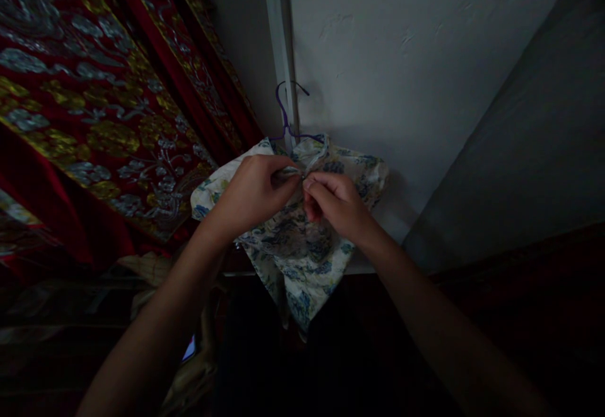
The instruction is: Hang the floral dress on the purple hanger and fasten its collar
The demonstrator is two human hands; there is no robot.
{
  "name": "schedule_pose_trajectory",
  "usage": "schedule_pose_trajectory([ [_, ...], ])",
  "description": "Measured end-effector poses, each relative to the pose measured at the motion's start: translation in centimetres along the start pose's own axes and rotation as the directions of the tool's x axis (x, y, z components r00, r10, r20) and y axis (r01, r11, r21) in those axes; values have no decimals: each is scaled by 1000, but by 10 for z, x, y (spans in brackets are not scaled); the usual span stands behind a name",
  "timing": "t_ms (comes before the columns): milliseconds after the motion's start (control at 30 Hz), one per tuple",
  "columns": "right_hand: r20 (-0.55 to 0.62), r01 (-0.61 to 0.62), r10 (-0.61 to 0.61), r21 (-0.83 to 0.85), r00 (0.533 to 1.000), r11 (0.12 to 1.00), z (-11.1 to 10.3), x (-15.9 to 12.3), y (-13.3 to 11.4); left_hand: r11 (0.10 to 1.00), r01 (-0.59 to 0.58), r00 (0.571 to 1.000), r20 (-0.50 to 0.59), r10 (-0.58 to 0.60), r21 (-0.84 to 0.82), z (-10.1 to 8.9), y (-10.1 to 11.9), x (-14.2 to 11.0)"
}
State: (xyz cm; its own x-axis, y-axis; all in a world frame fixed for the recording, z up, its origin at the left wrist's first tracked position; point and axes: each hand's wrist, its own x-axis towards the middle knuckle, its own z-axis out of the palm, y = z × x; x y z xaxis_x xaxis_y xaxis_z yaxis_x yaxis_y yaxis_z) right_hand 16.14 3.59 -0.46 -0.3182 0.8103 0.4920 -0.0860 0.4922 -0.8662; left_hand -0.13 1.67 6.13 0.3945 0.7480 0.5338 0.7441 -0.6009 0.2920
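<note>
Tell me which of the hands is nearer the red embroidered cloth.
Left. The left hand is right of the red embroidered cloth; the right hand is farther right, beyond the left.

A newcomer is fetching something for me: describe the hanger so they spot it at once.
Start at the pale wall right of the red embroidered cloth, then follow the narrow upright strip down. There, rising from the floral garment, is the hanger: thin, purple and hooked, while the cloth and garment are broad and patterned.
</note>
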Motion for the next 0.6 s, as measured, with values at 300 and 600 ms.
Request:
schedule_pose_trajectory([
  [300, -31, -87, 89, 54, 996, 995, -7, 2, 6, 995, -1, 992, -127, 14, 101, 21, 9, -5],
  [600, -15, -211, 218, 199, 976, 957, 3, -1, 5, 946, 93, 856, -460, -236, -311, 110, -13, -50],
])
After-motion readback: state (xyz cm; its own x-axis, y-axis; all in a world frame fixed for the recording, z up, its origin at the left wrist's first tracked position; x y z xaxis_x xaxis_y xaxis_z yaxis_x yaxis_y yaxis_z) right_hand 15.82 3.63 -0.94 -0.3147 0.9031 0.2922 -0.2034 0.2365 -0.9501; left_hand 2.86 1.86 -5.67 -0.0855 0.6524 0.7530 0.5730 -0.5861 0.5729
